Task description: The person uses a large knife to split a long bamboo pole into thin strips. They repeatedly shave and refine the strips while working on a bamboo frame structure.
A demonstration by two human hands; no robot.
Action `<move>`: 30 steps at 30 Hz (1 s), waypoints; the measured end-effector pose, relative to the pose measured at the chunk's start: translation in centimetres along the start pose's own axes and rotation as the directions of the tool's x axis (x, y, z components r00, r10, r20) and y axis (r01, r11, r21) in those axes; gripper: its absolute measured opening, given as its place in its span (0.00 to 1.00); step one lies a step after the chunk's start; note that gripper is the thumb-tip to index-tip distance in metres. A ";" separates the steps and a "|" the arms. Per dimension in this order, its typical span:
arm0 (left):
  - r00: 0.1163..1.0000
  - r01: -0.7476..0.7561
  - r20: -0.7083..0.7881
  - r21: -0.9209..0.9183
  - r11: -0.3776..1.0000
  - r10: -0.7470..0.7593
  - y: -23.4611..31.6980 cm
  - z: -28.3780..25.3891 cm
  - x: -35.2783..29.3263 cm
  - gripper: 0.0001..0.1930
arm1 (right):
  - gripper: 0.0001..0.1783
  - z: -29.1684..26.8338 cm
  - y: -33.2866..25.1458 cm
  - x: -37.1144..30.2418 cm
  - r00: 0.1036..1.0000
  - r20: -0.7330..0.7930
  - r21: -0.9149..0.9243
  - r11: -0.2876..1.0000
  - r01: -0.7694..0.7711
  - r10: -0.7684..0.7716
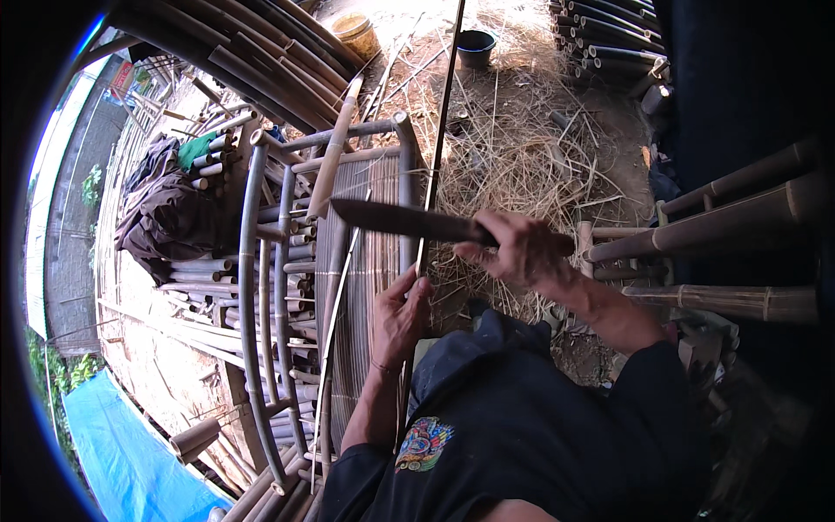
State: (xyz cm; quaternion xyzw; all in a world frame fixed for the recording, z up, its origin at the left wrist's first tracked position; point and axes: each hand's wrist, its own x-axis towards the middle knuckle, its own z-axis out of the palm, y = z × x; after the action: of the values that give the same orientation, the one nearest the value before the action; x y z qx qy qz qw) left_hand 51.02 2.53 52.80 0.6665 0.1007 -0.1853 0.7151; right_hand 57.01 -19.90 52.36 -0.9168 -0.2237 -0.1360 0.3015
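My right hand (519, 250) is wrapped round the handle of a machete (391, 219), its broad dark blade pointing left. The blade lies across a long, thin bamboo strip (444, 113); whether it is cutting into the strip I cannot tell. Below the blade, my left hand (400, 315) pinches the strip near its lower end between thumb and fingers. From there the strip runs away from me, past the top of the view. Beside my left hand is a bamboo bench (370, 261) with a slatted top. Another pale strip (336, 304) lies along it.
Bamboo shavings (531, 157) cover the ground ahead, near a black bucket (476, 50) and a yellowish tub (355, 35). Bamboo poles (609, 39) are stacked far right. Bamboo rails (722, 222) stand close on my right. Brown cloth (174, 209) drapes poles at left.
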 end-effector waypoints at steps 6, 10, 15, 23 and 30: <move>0.992 -0.124 -0.010 0.161 0.979 0.127 0.4 1.1 0.8 0.19 | 0.29 1.9 -0.5 -1.5 0.997 -0.003 0.051 0.996 -0.077 0.078; 0.985 -0.174 0.022 0.137 0.975 0.172 0.2 0.8 -0.5 0.22 | 0.29 0.7 -0.2 -0.3 0.990 -0.021 -0.016 0.990 -0.143 0.143; 0.993 -0.090 0.092 0.183 0.979 0.074 -0.7 -0.6 -4.0 0.18 | 0.32 -1.8 3.8 1.5 0.945 -0.030 -0.070 0.942 -0.327 0.325; 0.953 -0.288 0.235 0.509 0.812 0.190 -3.8 -5.9 -9.9 0.17 | 0.40 -6.9 9.7 3.1 0.859 -0.111 -0.138 0.848 -0.512 0.500; 0.980 -0.157 0.183 0.428 0.890 0.084 -4.6 -7.8 -10.4 0.15 | 0.41 -6.6 9.7 2.8 0.906 -0.088 -0.059 0.906 -0.420 0.415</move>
State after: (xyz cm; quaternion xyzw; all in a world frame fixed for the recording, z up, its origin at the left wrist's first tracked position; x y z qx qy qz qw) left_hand 40.52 11.36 51.91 0.7989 -0.0428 -0.2110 0.5616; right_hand 63.40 -29.95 53.80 -0.9487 -0.0058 -0.1104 0.2964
